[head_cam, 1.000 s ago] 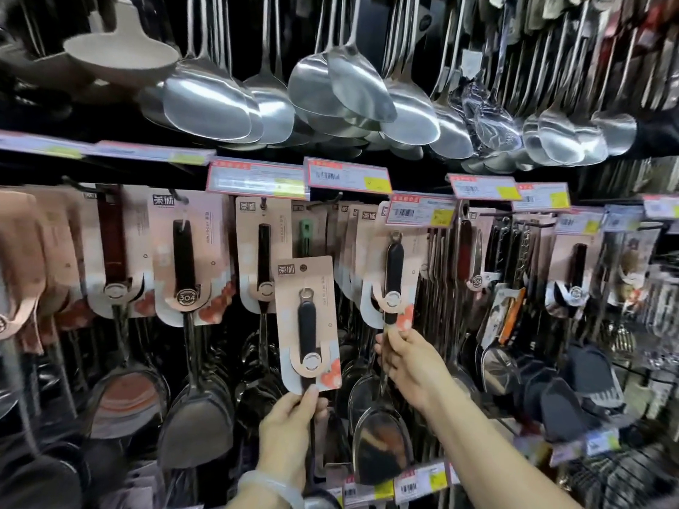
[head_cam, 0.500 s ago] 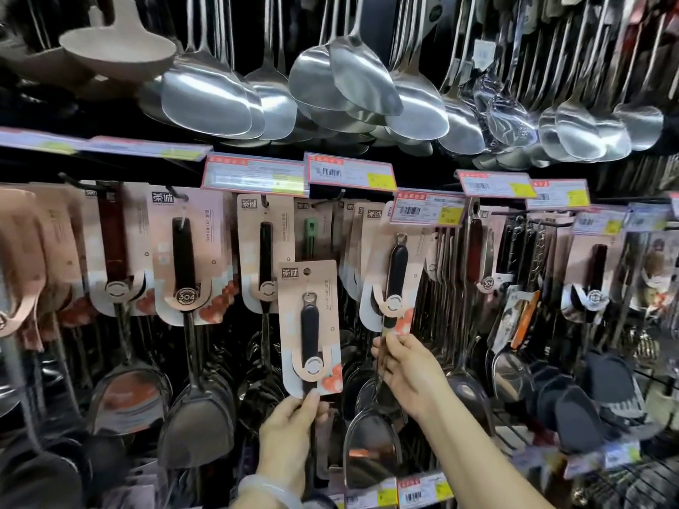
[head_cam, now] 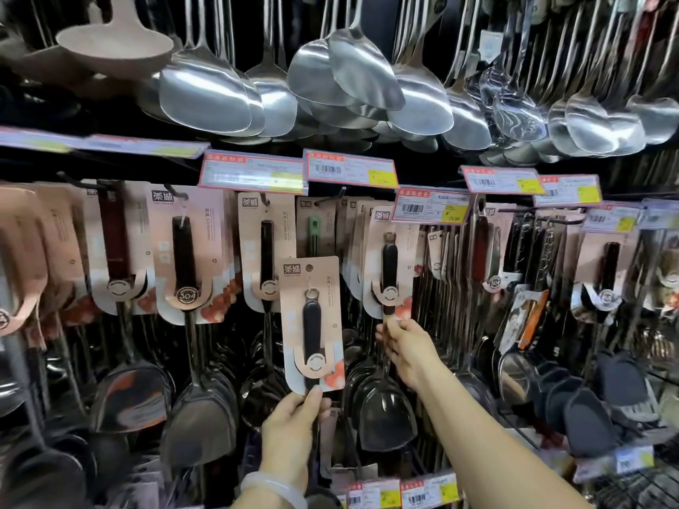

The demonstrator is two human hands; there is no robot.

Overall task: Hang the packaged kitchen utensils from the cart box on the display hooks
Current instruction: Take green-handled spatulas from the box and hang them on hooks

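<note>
My left hand point(head_cam: 292, 431) grips the shaft of a packaged utensil point(head_cam: 312, 325) just below its pink card and holds it upright in front of the rack, off any hook. Its black handle sits in the card; its lower end is hidden behind my hand. My right hand point(head_cam: 406, 347) pinches the metal neck of a packaged spatula point(head_cam: 389, 273) that hangs on a display hook point(head_cam: 332, 198) row with several like cards behind it. The spatula's dark blade point(head_cam: 385, 416) hangs below my right wrist.
Packaged spatulas point(head_cam: 185, 251) hang to the left. Bare steel ladles and turners point(head_cam: 360, 75) hang on the row above. Price tags point(head_cam: 351, 169) jut out over the hooks. Dark silicone tools point(head_cam: 588, 394) sit at the lower right, above a wire basket point(head_cam: 639, 490).
My left hand has kept the carded utensil at much the same spot in front of the rack. My right hand stays on the hanging spatula's neck. The view has shifted slightly.
</note>
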